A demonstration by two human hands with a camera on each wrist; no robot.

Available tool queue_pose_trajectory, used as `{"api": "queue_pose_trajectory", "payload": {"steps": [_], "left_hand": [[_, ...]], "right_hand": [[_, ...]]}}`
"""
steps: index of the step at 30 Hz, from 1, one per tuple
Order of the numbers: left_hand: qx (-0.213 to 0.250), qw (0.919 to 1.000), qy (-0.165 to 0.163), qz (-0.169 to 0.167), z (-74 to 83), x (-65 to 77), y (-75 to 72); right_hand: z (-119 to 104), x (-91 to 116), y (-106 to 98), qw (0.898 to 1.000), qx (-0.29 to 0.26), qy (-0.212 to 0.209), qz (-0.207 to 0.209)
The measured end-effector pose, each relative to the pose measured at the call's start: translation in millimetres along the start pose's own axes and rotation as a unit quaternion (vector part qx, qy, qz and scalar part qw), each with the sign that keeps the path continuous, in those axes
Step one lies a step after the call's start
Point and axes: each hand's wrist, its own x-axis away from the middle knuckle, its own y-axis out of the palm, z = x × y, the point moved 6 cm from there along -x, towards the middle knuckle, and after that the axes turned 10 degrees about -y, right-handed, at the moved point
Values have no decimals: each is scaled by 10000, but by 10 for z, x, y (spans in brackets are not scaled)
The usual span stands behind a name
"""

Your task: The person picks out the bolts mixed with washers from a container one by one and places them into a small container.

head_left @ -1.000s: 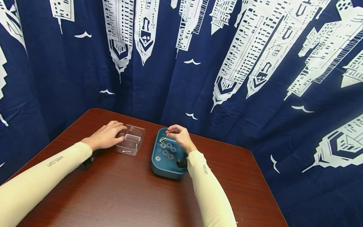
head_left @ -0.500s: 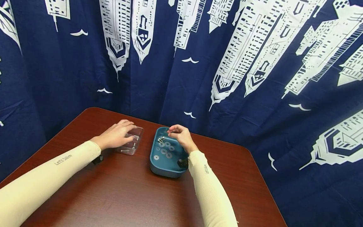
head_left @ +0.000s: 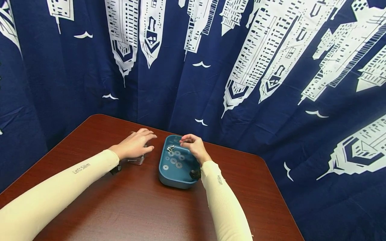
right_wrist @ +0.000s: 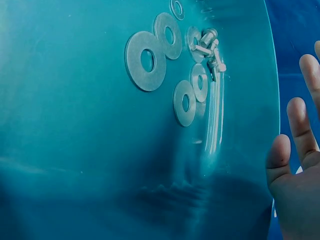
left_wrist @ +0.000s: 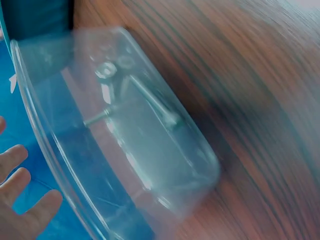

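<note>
My left hand (head_left: 135, 144) hovers over a clear plastic divided box (head_left: 136, 161), fingers spread and holding nothing. In the left wrist view a bolt (left_wrist: 152, 100) lies inside that box, with another bolt and a nut-like piece beside it; motion blurs them. My right hand (head_left: 194, 148) is above the far end of a blue tray (head_left: 176, 184), its fingers loosely bent. Nothing shows between those fingers in the right wrist view. Several flat washers (right_wrist: 133, 60) lie on the tray floor, beside a small cluster of bolts (right_wrist: 212, 49) near a raised ridge.
Both containers stand on a brown wooden table (head_left: 144, 207), the clear box left of the blue tray. A dark blue curtain (head_left: 169, 100) with white buildings hangs just behind the table's far edge. Black wrist straps (head_left: 195, 174) sit by the cream sleeves.
My left hand has moved right across the clear box toward the blue tray, covering more of the box. The right hand has barely moved over the tray. The head view has shifted slightly.
</note>
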Motion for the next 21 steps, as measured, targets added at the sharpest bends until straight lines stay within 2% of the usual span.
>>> {"api": "queue_pose_trajectory", "payload": {"steps": [8, 21], "left_hand": [[33, 9997, 216, -59, 180, -73, 76], [-109, 9989, 235, -381, 367, -182, 209]], "right_hand": [[48, -11, -15, 9999, 101, 49, 2], [43, -25, 54, 9999, 45, 105, -21]]}}
